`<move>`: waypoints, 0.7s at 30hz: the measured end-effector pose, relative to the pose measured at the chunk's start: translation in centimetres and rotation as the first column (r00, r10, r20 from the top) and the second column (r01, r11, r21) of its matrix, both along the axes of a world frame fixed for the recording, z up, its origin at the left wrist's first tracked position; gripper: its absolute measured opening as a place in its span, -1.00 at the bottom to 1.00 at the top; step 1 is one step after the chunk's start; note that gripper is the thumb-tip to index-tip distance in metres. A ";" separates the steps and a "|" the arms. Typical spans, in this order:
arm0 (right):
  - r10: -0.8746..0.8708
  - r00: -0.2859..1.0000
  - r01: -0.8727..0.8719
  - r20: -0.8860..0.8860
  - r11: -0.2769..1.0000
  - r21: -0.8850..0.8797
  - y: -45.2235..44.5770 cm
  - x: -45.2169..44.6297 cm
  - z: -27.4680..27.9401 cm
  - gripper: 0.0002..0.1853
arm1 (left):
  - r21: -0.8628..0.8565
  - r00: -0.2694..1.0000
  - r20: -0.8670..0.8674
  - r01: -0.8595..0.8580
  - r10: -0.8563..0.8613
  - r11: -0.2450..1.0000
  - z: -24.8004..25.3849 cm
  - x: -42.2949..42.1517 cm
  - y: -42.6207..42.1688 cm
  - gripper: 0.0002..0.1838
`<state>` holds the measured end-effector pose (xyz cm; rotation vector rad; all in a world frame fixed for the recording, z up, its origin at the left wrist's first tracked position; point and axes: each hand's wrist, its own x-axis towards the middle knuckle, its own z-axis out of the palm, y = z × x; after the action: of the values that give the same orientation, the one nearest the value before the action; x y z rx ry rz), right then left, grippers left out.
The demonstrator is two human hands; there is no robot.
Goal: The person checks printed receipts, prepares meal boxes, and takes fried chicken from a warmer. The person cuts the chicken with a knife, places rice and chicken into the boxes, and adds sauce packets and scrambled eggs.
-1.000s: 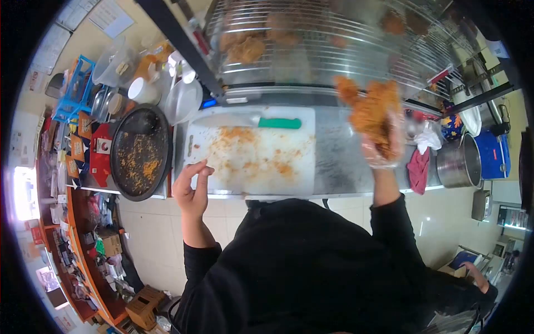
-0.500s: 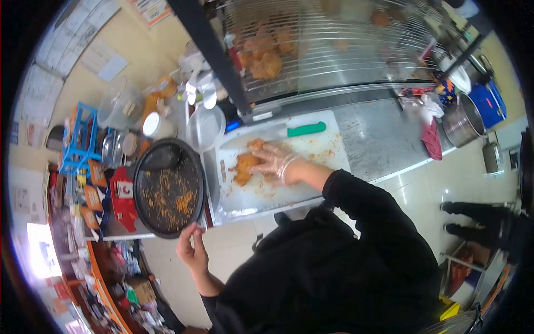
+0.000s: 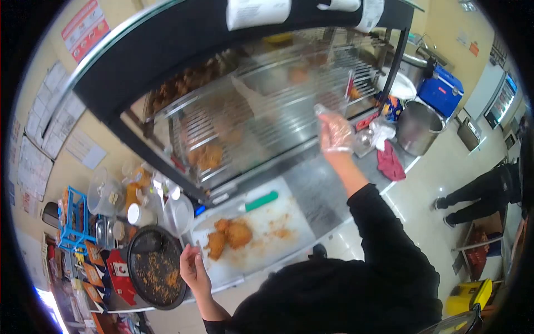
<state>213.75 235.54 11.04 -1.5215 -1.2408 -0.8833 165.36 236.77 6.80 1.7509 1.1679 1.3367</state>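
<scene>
My right hand (image 3: 336, 133), in a clear plastic glove, is raised before the glass front of the display cabinet (image 3: 217, 186). Its fingers point upward, slightly bent, and no object shows in them; whether they touch the glass I cannot tell. On the white cutting board (image 3: 281, 239) lie pieces of fried chicken (image 3: 238, 236), with crumbs scattered beside them. Behind the chicken rests a knife with a green handle (image 3: 261, 201). My left hand (image 3: 194, 271) is bare and hovers by the board's left front corner, fingers loosely bent and apart, holding nothing.
Left of the board stands a round black pan (image 3: 157, 267) with crumbs. Plastic tubs (image 3: 178, 215) and a blue rack (image 3: 75, 220) are behind it. At the right are a maroon cloth (image 3: 390, 161), a steel pot (image 3: 421, 128) and a blue cooler (image 3: 440, 92). A person's legs (image 3: 478, 195) show farther right.
My right hand has left the chicken and risen up and right to the cabinet front. The view has tilted up, showing more of the cabinet. My left hand stays near the pan and board.
</scene>
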 end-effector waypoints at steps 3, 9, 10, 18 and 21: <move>-0.207 0.975 0.221 0.078 0.924 -0.312 -0.7 8.5 2.9 -0.74 | 0.136 0.997 -0.079 0.030 -0.019 0.990 1.9 6.2 3.8 -0.45; -0.253 0.891 0.422 0.376 0.766 -0.485 -1.7 16.2 2.8 -0.78 | 0.293 0.959 -0.218 -0.113 0.181 0.950 5.0 16.5 9.8 -0.27; -0.272 0.883 0.437 0.382 0.774 -0.458 -2.0 17.0 2.5 -0.77 | 0.284 0.952 -0.221 -0.146 0.213 0.948 5.1 17.4 10.4 -0.26; -0.421 0.879 0.476 0.222 0.766 -0.431 -4.7 24.2 2.1 -0.76 | 0.319 0.852 -0.195 -0.413 0.486 0.853 4.7 18.6 12.4 -0.24; -0.293 0.956 0.270 -0.004 0.886 -0.377 -6.7 24.3 0.3 -0.75 | 0.356 0.805 -0.235 -0.450 0.544 0.819 4.5 18.7 13.0 -0.28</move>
<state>238.09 228.85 11.34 -2.0605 -1.2076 -0.8057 184.06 249.81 11.32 2.0071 1.8054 1.6210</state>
